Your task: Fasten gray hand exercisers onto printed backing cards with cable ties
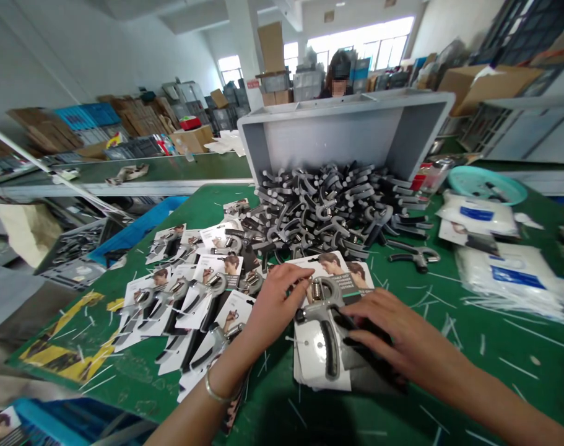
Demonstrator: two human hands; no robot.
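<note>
A grey-and-black hand grip strengthener (328,331) with a metal spring lies on a printed backing card (309,362) in front of me, on top of other cards. My left hand (279,303) is at the upper left of that card, thumb and forefinger close together beside the spring; what they hold, if anything, is hidden. My right hand (388,328) comes from the right, its thumb and fingers closed around the strengthener's dark right handle. A thin white tie (296,341) pokes out at the card's left side. Left of my left hand lie several carded strengtheners (207,285).
A tipped grey crate (332,136) stands behind a heap of loose strengtheners (319,210). On the right are bags of white ties (518,279) and a turquoise basin (486,184). Loose ties litter the green table (449,384). Another person (338,77) is beyond the crate.
</note>
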